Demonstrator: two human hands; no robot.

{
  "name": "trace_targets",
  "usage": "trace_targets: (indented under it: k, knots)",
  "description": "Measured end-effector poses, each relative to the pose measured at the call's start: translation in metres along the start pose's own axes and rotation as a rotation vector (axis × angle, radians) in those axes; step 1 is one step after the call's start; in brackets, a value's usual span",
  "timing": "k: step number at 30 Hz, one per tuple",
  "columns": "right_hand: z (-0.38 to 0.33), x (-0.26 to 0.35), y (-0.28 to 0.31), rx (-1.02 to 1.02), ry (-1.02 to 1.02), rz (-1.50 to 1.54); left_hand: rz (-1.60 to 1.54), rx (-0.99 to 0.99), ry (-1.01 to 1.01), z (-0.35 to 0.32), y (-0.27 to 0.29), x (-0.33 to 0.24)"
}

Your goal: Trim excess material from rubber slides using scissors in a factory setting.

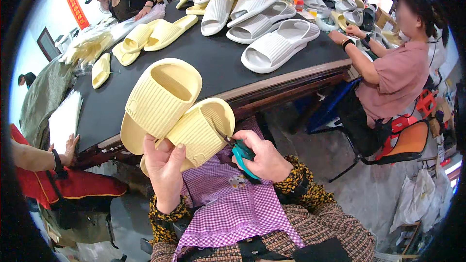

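We wear black-and-yellow sleeves [302, 180] left and right, a purple checked apron [228, 211] and, near, what seems brown woven cloth [323, 223].

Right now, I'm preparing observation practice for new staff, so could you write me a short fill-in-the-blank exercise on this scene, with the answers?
1. The person's left hand holds a pair of slippers whose colour is ____.
2. The teal-handled cutting tool is in the person's ____ hand.
3. The checked apron on the person's lap is white and ____.

Missing words: yellow; right; purple.
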State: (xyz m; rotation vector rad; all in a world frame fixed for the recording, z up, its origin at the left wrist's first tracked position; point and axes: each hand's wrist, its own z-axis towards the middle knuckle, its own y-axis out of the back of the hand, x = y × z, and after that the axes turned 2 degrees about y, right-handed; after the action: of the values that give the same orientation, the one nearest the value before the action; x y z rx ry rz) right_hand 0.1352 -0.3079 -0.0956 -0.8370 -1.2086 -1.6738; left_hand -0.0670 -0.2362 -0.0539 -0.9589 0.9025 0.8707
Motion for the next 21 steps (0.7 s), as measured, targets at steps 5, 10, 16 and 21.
trace_targets:
  k: [5, 10, 16, 21]
  knots:
    - [0.000, 0.005, 0.006, -0.047, -0.020, -0.015, 0.067, 0.009, 0.037, -0.001, 0.006, 0.004]
    - [0.009, 0.012, 0.011, -0.076, 0.039, -0.072, 0.152, 0.012, 0.088, -0.002, 0.012, 0.010]
    - [0.020, 0.014, 0.009, -0.025, -0.022, -0.116, 0.192, 0.059, 0.159, -0.005, 0.016, 0.017]
    - [0.024, 0.012, -0.001, -0.058, 0.023, -0.154, 0.212, 0.090, 0.165, -0.005, 0.017, 0.027]
